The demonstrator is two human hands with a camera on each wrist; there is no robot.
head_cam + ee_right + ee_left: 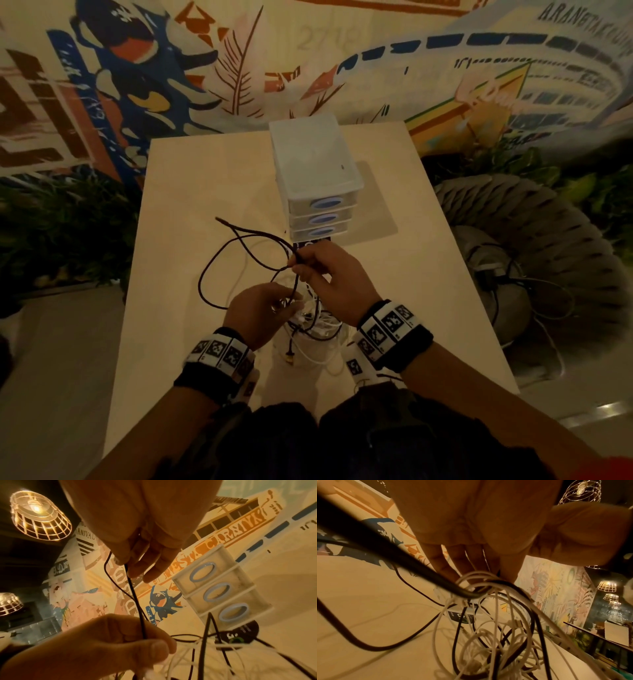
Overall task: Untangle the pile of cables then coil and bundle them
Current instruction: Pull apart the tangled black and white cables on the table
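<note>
From the head view I see my right hand (pixel 329 274) raised over the pale wooden table (pixel 178 192), its thumb and fingers pinching a thin black braided cable (pixel 205 267) just in front of the drawer unit. The right wrist view confirms the grip: the black cable (pixel 135 599) runs down from those fingers (pixel 150 566) into the fist of my other hand. My left hand (pixel 263 308) sits lower and nearer to me, fingers curled around a knot of strands at the top of the tangled pile of white and black cables (pixel 315 329). In the left wrist view, its fingers (pixel 447 563) close on looped white and black strands, and the tangled pile (pixel 496 649) hangs and spreads on the table below them. The black cable sweeps out in a wide loop to the left across the tabletop, with one free end lying towards the far side. A gold-tipped plug (pixel 290 359) lies on the table near my left wrist. Behind the hands stands a white translucent plastic three-drawer unit with blue oval handles (pixel 315 178), with a small black label (pixel 310 244) at its foot.
</note>
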